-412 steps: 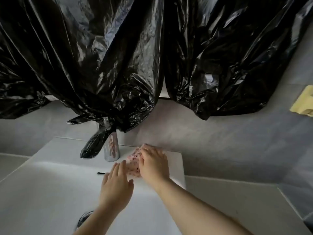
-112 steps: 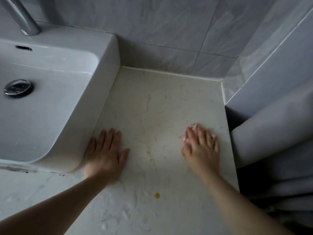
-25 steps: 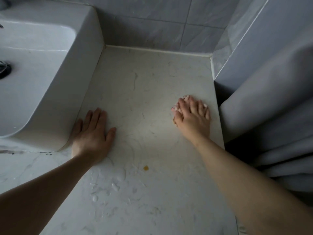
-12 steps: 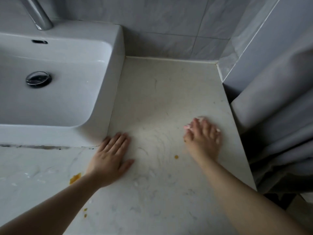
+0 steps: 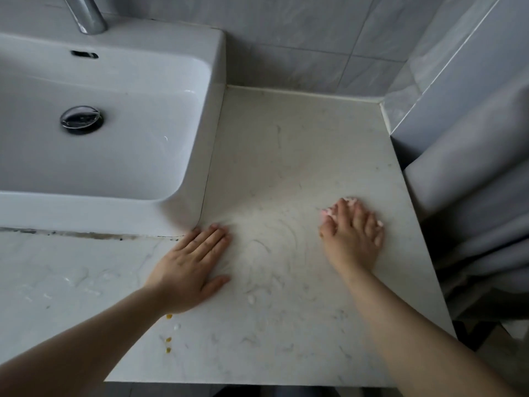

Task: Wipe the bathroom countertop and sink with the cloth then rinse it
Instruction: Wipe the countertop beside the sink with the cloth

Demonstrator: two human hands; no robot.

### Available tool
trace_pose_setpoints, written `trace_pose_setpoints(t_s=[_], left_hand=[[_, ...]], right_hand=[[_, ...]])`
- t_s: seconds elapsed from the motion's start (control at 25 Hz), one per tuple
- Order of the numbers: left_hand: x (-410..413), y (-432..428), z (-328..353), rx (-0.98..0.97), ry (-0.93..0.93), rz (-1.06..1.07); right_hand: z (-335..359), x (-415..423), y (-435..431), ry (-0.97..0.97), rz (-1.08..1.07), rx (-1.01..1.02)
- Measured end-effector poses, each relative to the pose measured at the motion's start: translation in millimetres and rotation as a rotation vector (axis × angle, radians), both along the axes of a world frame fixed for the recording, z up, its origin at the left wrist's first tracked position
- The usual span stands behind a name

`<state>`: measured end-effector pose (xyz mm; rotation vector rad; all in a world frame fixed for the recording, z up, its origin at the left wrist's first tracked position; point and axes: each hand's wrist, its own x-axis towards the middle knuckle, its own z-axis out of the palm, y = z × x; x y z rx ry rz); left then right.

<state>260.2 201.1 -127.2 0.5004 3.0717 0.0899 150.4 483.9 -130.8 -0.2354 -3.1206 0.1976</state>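
Note:
My right hand (image 5: 352, 236) lies flat on the pale marble countertop (image 5: 286, 156) near its right edge, pressing a small pink cloth (image 5: 329, 212) under its fingers; only slivers of cloth peek out past the fingertips. My left hand (image 5: 189, 266) rests flat with straight fingers on the countertop, just off the front right corner of the white sink (image 5: 120, 207). Wet swirl marks lie between the two hands. The sink's chrome drain plug (image 5: 81, 120) and faucet base (image 5: 86, 14) are at the upper left.
Small orange-yellow spots (image 5: 169, 339) dot the countertop below my left wrist. Grey tiled wall (image 5: 300, 44) runs behind the counter. A grey curtain (image 5: 472, 196) hangs past the right edge. A dark grimy seam (image 5: 86, 234) runs along the sink's front base.
My right hand with the cloth slid toward me and slightly back again along the right edge. The left hand shifted toward the sink's front corner. The view has swung left, showing more sink.

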Motion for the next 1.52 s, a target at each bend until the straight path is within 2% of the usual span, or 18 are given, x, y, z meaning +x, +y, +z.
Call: trace_pose_setpoints(t_s=[0.08,0.16,0.28,0.32,0.44,0.52,0.8,0.92,1.0,1.08,1.2,1.28,1.32,1.36,1.52], left_hand=[[1.6,1.7,-0.2,0.026,0.008,0.030],[5.6,3.0,2.9,0.092,-0.002,0.109],[9.8,5.2,6.2,0.143,0.019,0.161],[9.6,5.3,6.1,0.151,0.037,0.161],[8.7,5.4,2.2,0.170,0.116,0.136],[9.9,5.4,2.3,0.180,0.172,0.132],[12.1,5.7,6.9,0.148,0.265,0.304],[11.6,5.0,6.4,0.138,0.254,0.307],[11.8,4.8,6.9,0.137,0.245,0.311],[11.8,5.2,7.6,0.126,0.230,0.306],[11.3,5.6,9.3,0.127,0.192,0.294],[10.9,5.4,9.8,0.121,0.177,0.296],[10.8,5.7,10.1,0.120,0.170,0.298],[11.0,5.8,10.3,0.122,0.162,0.301],[10.8,5.4,12.2,0.131,0.153,0.308]], right_hand=[[0.2,3.5,-51.8,0.075,0.163,-0.060],[-2.3,15.4,-89.8,0.134,0.420,-0.053],[-2.2,15.7,-79.0,0.130,0.666,-0.010],[-3.7,6.5,-64.1,0.132,0.637,0.009],[1.2,-15.9,-35.9,0.016,0.251,0.013],[6.2,-22.8,-58.4,-0.021,0.114,-0.010],[4.4,-13.1,-181.5,-0.029,0.636,-0.025],[3.6,-4.7,-165.2,0.068,0.768,-0.065],[-0.7,-7.5,-128.2,0.078,0.784,-0.027],[-0.4,-16.3,-81.1,0.015,0.662,0.037],[8.4,-20.2,-15.4,-0.041,0.336,0.061],[9.5,-15.3,-11.5,-0.071,0.106,0.028],[6.5,-9.2,-25.3,-0.060,0.065,0.012],[3.0,-0.2,-46.5,-0.009,0.113,-0.007],[-1.4,34.2,-139.8,0.167,0.596,-0.073]])
